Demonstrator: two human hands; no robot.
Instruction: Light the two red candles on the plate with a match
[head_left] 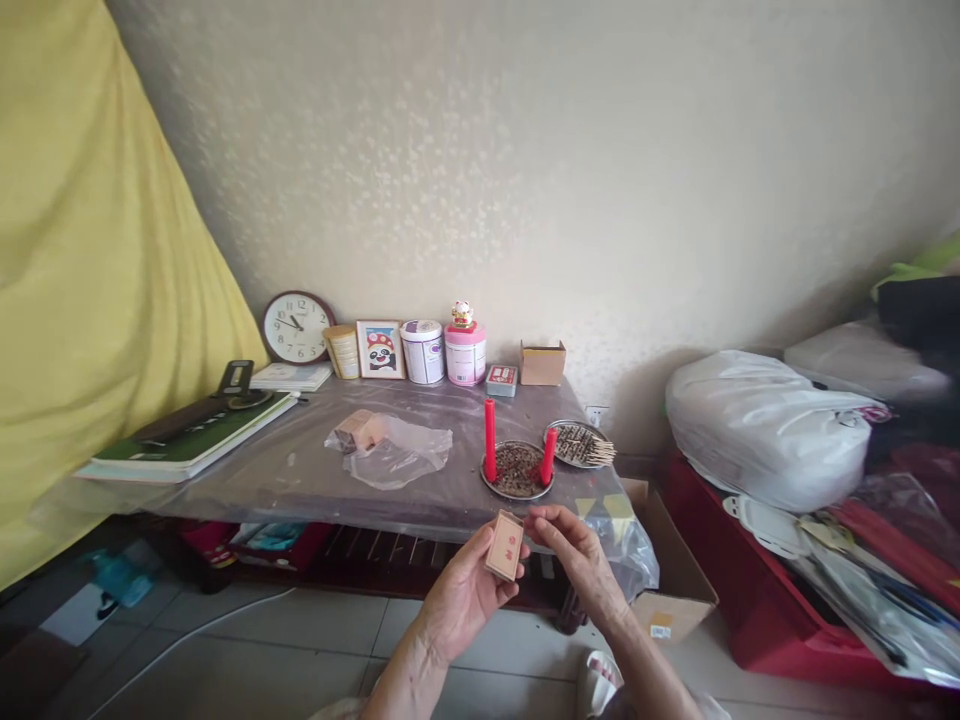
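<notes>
My left hand (471, 590) grips a small tan matchbox (506, 545) with red characters, held tilted in front of the table's near edge. Close by its upper right corner, my right hand (574, 555) has thumb and fingertips pinched together; whatever is between them is too small to make out. Just beyond my hands, a tall red candle (490, 440) and a shorter red candle (548, 457) stand upright on a round metal tray (517, 494) filled with dark grains. A second tray (574, 424) behind it bears dark grains and several thin pale sticks (602, 453).
A clear plastic bag (401, 450) with a brown block-shaped pack (360, 430) lies mid-table. Along the wall stand a clock (298, 327), framed panda picture (381, 350), canisters (466, 356) and an open cardboard box (543, 364). Right of the table are a carton (679, 575) and red chest (772, 620).
</notes>
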